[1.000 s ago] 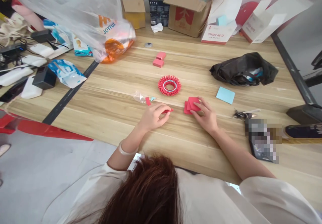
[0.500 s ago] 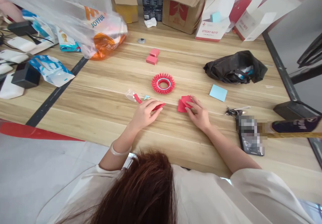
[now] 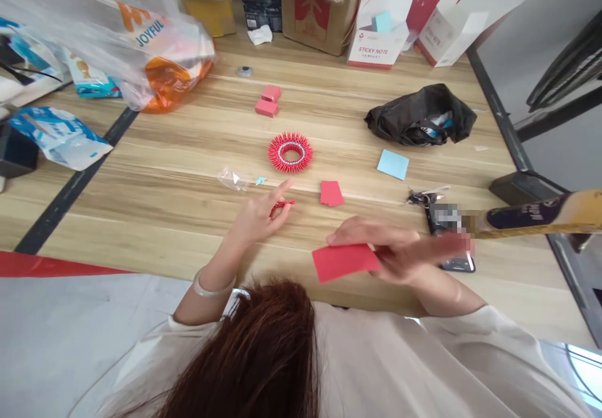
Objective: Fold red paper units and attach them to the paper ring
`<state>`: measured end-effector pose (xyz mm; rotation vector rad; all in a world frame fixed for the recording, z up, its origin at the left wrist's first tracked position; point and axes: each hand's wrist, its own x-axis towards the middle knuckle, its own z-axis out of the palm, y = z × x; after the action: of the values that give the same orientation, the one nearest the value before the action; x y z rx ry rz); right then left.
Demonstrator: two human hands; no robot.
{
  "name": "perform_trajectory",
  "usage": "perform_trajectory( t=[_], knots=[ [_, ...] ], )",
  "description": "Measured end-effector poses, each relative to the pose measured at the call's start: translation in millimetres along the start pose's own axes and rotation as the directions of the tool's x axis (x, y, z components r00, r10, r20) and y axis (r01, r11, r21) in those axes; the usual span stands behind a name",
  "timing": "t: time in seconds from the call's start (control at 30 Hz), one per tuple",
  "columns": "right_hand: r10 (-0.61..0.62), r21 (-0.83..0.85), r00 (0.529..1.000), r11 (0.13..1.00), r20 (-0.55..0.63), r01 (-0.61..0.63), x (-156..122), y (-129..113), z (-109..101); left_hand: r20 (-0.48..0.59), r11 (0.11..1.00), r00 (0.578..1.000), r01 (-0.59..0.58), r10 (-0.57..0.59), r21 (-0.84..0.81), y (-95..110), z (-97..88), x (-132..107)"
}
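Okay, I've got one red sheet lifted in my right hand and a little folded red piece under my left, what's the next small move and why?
Probably bring the red sheet down flat onto bare table in front of you for folding. The right hand holds it in the air by one end, so it has no support for a crease. The left hand rests by the folded red piece, with the small red stack and spiky red ring beyond.

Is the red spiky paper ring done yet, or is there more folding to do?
The red spiky ring lies closed in a full circle on the table, so that part looks built. The right hand holds a flat red sheet, unfolded. The left hand touches a small folded red piece. A stack of red sheets waits unfolded.
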<state>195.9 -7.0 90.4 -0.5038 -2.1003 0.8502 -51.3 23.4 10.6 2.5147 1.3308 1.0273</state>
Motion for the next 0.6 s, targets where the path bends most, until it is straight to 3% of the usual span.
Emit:
perform_trajectory(
  t=[0.1,0.17,0.2,0.3,0.4,0.5,0.6],
  knots=[
    [0.013,0.109,0.999,0.994,0.031,-0.016,3,-8,-3,0.030,0.999,0.999,0.037,-0.037,-0.006,-1,1.6,-2],
    [-0.036,0.110,0.999,0.993,-0.002,0.036,4,3,-2,0.035,0.998,0.998,0.060,-0.060,-0.018,-1,1.3,-2],
    [-0.016,0.040,1.000,0.999,0.015,0.016,4,14,0,0.036,0.998,0.997,0.066,-0.065,-0.021,-1,0.8,-1],
    [0.199,-0.205,0.974,0.954,-0.109,-0.218,1,62,8,0.045,0.999,0.998,0.047,-0.046,-0.026,0,-1.2,3],
    [0.290,-0.255,0.929,0.903,-0.232,-0.345,-3,106,14,0.059,0.999,0.998,0.029,-0.027,-0.040,-4,-1.3,7],
    [0.228,-0.284,0.947,0.914,-0.226,-0.288,-8,125,15,0.129,0.998,0.989,0.066,-0.065,0.001,-13,2.2,8],
    [0.143,-0.370,0.961,0.901,-0.235,-0.225,-11,126,13,0.236,0.994,0.965,0.104,-0.112,0.046,-22,7.1,6]
  ],
)
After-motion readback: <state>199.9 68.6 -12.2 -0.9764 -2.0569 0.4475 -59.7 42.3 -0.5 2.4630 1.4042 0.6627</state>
